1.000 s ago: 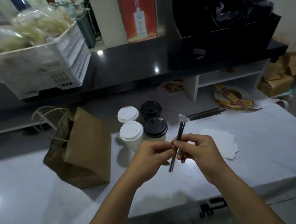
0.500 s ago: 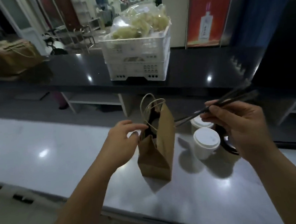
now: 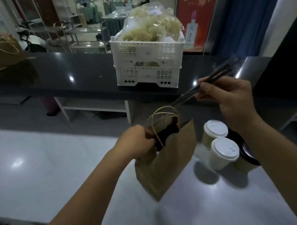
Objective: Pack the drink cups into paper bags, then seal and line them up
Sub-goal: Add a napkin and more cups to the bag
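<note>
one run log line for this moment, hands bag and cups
left hand: grips paper bag rim, mouth open | right hand: pinches dark sticks, tips toward bag mouth | white-lidded cups: standing beside bag, unpacked

Black-lidded cups [image 3: 245, 152] half hidden behind right arm [image 3: 277, 156]; straws [image 3: 218, 73] blurred.

The head view looks forward and down across the counter [image 3: 43, 162], close above left hand [image 3: 138, 143] and right hand [image 3: 230, 97].
</note>
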